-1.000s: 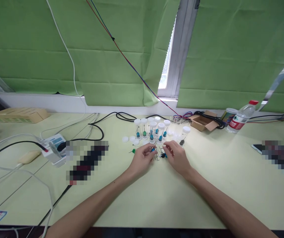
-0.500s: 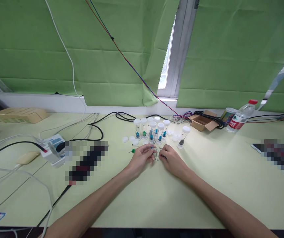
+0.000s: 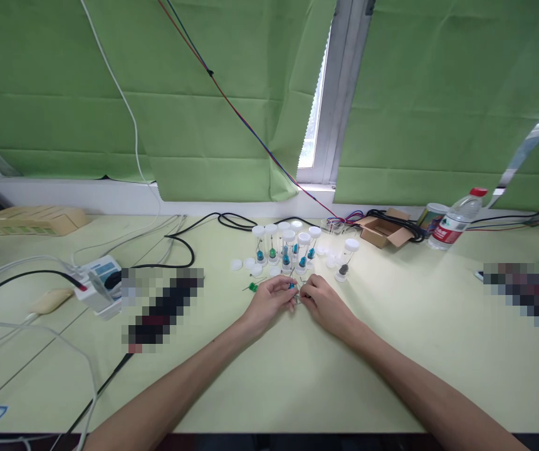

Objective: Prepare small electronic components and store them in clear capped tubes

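My left hand (image 3: 268, 300) is closed in a pinch on a small blue piece with a thin metal stem (image 3: 292, 286), which points upward. Close by on its right, my right hand (image 3: 322, 300) has its fingers curled together over the table; what they hold is too small to make out. Thin metal bits show between the hands. Just beyond stand several clear vials with white caps (image 3: 288, 237), mostly with blue stemmed pieces inside. A green stemmed piece (image 3: 253, 287) lies left of my left hand. One vial with a dark piece (image 3: 346, 260) stands apart at right.
Loose white caps (image 3: 236, 265) lie beside the vials. An open cardboard box (image 3: 384, 230), a black cable coil and a red-capped water bottle (image 3: 457, 219) are at the back right. On the left are a power strip (image 3: 98, 285), cables and a tan box (image 3: 29, 219).
The blue piece now shows upright at my left fingertips, where thin metal stems were seen before. My right hand has barely shifted. The view has moved slightly.
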`<state>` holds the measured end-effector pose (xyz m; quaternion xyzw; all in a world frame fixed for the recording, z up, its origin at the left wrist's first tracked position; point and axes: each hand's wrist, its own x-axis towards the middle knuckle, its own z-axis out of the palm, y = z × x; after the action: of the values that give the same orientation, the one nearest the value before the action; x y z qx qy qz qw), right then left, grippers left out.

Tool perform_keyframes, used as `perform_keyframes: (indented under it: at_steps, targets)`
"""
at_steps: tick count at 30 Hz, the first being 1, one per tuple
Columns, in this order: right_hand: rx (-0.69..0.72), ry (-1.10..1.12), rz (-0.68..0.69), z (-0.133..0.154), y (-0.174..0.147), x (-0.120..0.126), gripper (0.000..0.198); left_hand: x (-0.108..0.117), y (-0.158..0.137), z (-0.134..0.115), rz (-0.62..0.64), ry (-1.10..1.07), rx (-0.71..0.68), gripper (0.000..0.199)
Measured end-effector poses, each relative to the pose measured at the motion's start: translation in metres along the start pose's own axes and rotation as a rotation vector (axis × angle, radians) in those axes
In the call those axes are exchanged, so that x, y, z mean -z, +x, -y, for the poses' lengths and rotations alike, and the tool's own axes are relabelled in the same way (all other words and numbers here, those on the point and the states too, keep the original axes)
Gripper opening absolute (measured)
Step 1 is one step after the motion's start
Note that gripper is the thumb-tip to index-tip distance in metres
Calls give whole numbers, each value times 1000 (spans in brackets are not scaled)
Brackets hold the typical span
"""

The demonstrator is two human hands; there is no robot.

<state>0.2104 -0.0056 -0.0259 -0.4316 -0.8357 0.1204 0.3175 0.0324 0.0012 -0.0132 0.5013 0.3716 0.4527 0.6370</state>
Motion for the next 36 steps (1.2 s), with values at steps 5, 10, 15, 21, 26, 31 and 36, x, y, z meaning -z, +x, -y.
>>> perform_keyframes:
  at_steps: [5, 10, 15, 21, 26, 31, 36]
  targets:
    - [-14, -47, -3, 0, 0, -1, 12, 0, 0, 0, 6, -3, -1, 32]
    - [-28, -77, 6, 0, 0, -2, 12, 1, 0, 1, 11, -13, 13, 31]
    - [-15, -95, 10, -1, 1, -3, 14, 0, -1, 0, 12, -50, 42, 32]
    - [-14, -98, 12, 0, 0, -2, 15, -1, -1, -3, 11, -115, 94, 33]
    - [-10, -90, 11, 0, 0, -3, 16, -1, -1, -2, 17, -108, 89, 34]
    - [-10, -84, 2, 1, 0, -2, 16, -1, -1, -2, -6, -97, 97, 36]
    - [7, -55, -36, 1, 0, -2, 16, 0, 0, -2, 22, -126, 109, 32]
